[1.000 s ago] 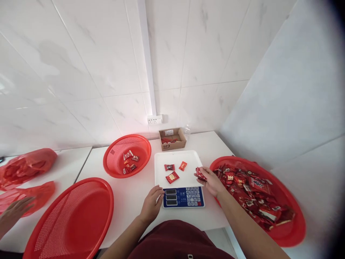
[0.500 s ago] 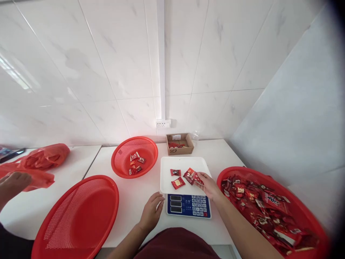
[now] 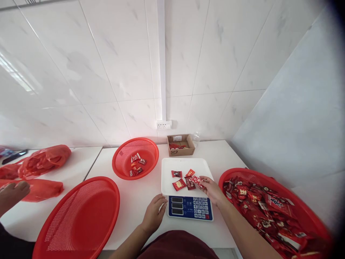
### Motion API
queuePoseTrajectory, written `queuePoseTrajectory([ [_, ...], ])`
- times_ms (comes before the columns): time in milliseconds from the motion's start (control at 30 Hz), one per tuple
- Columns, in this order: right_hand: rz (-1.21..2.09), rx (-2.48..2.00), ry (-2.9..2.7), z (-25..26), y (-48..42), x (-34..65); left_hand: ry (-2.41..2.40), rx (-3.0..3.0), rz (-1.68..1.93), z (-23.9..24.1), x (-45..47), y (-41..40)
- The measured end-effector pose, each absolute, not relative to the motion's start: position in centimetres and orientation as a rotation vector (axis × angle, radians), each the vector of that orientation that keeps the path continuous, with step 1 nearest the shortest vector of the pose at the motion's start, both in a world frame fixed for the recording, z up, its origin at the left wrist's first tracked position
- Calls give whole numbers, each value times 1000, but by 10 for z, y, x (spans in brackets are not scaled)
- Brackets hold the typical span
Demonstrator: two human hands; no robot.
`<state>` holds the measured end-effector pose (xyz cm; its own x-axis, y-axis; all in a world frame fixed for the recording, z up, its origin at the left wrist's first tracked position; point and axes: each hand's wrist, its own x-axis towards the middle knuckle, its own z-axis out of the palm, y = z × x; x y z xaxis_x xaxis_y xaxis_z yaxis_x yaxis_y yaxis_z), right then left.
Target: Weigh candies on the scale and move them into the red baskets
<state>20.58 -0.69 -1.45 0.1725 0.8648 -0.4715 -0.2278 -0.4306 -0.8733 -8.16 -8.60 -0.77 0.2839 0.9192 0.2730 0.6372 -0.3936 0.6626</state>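
Your right hand (image 3: 211, 189) pinches a red packet (image 3: 197, 181) over the white tray (image 3: 167, 166), near four more packets (image 3: 179, 184); your left hand (image 3: 154, 214) (fingers loosely bent, slightly parted) sits apart, just beside the scale (image 3: 190, 205).

The sweets (image 3: 179, 184) are wrapped in glossy, creased film; the weighing pan (image 3: 185, 164) is finished in smooth plastic. The near left basket (image 3: 86, 223) is formed of shiny, perforated plastic, the far box (image 3: 185, 152) of matt cardboard.
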Motion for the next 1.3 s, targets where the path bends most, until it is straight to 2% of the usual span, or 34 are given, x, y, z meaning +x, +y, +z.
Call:
queuePoseTrajectory([
  [100, 1357, -1548, -737, -12, -4, 211, 1392, 2129, 887, -8, -82, -86],
  [300, 1074, -1812, -1383, -15, -9, 205, 1383, 2117, 912, -9, -79, -86],
  [967, 620, -1930, -1923, -15, -11, 175, 1384, 2098, 808, -14, -82, -88],
  [1300, 635, -1919, -2081, -15, -12, 172, 1380, 2091, 800, -10, -82, -89],
])
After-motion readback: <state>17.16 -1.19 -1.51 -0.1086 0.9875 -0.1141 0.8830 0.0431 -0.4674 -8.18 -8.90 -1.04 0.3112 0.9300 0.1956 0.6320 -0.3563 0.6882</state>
